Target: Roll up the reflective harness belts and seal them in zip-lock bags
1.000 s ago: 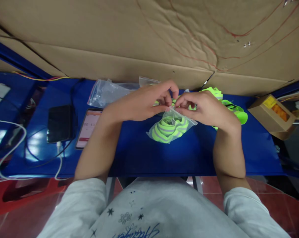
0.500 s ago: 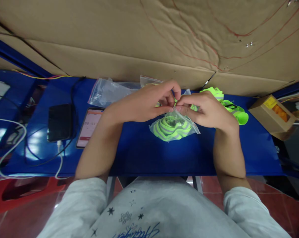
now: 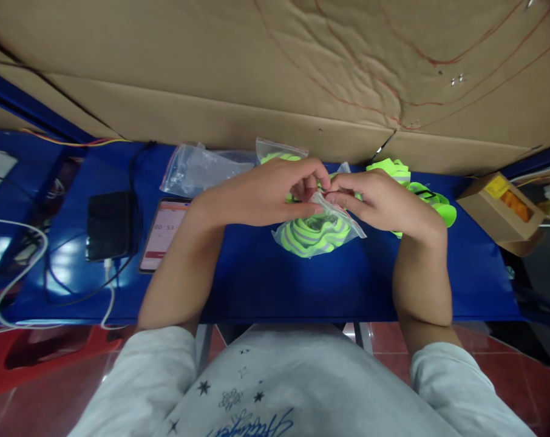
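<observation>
Between my hands is a clear zip-lock bag (image 3: 312,238) with a coiled neon yellow-green reflective strap inside. My left hand (image 3: 286,188) pinches the bag's upper edge with thumb and fingers. From the other side my right hand (image 3: 376,197) grips the same edge, its fingertips almost meeting those of the left. A red line runs along the bag's closure beside the right thumb. Behind my left hand another filled zip-lock bag (image 3: 279,149) is partly hidden. More neon material shows behind the fingers, mostly covered.
Flat clear bags (image 3: 206,170) lie at the back left. A phone with a timer (image 3: 163,233) and a black device (image 3: 110,224) with cables are on the left. Loose neon straps (image 3: 432,203) lie at right, near a cardboard box (image 3: 502,209). A cardboard wall (image 3: 211,73) stands behind the blue table (image 3: 302,297).
Both hands stay at the bag's top edge. My left thumb has shifted slightly right and down along it, and the bag has tilted a little. The view has moved slightly.
</observation>
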The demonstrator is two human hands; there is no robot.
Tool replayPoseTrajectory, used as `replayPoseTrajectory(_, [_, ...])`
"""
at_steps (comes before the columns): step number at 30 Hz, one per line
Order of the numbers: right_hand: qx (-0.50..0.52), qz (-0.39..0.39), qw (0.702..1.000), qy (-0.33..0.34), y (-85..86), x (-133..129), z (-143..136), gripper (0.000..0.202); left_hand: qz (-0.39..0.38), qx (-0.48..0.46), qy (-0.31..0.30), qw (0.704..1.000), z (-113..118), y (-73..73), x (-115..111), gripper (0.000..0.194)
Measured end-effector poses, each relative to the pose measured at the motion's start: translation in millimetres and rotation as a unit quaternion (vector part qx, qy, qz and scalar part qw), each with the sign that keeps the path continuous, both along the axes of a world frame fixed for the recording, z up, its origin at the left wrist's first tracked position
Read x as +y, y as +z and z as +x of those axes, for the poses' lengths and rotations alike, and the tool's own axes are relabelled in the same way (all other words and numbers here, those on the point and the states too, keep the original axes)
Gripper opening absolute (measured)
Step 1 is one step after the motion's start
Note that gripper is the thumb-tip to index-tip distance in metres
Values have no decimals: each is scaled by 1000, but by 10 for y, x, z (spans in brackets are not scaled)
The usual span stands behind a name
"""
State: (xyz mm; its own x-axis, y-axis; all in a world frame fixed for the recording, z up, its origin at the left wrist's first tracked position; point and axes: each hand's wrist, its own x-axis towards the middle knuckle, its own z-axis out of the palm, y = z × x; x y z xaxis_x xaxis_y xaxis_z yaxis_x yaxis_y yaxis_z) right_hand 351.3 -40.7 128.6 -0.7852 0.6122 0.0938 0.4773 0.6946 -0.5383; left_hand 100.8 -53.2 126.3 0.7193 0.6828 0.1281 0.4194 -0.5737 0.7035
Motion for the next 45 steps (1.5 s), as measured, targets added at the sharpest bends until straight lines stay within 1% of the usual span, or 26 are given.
replayPoseTrajectory(3, [0,1,1000,2,34,-30,8,18,2,14,17,1000,2,0,10,26])
replayPoseTrajectory(6, [22,12,999,-30,94,-74,29,12,11,34,27,999,-8,5,24,27])
replayPoseTrajectory(9, [12,2,1000,-22,123,-98,51,16,24,60,25,998,-15,30,27,24])
replayPoseTrajectory(11, [-14,-16,1000,-11,109,-94,62,17,30,73,20,997,-14,52,22,24])
replayPoseTrajectory(14, [-29,-13,999,-10,72,-74,66,17,33,78,20,996,-15,75,11,26])
replayPoseTrajectory(17, [-21,1,1000,-4,67,-74,48,16,25,71,22,997,-30,78,5,29])
replayPoseTrajectory(20, [-6,-4,1000,-10,98,-100,15,15,20,62,25,998,-39,70,6,30])
replayPoseTrajectory(24, [9,-6,1000,3,122,-102,0,14,18,47,33,998,-16,47,16,24])
replayPoseTrajectory(26, [12,-7,1000,2,105,-76,20,14,14,42,37,998,-1,31,24,19])
replayPoseTrajectory(30, [-9,-56,998,-24,38,-6,90,23,11,34,55,998,-3,12,39,16])
replayPoseTrajectory(32, [-28,-70,997,-27,13,16,110,19,9,27,54,998,-18,15,40,18])
replayPoseTrajectory(35, [-40,-60,997,-23,1,24,103,13,14,32,51,998,-35,27,33,21])
replayPoseTrajectory(41, [-34,-51,998,-13,-15,9,42,10,39,79,23,996,23,5,26,20])
replayPoseTrajectory(45, [-17,-62,998,-8,-36,14,27,7,50,84,10,995,57,-31,39,18])
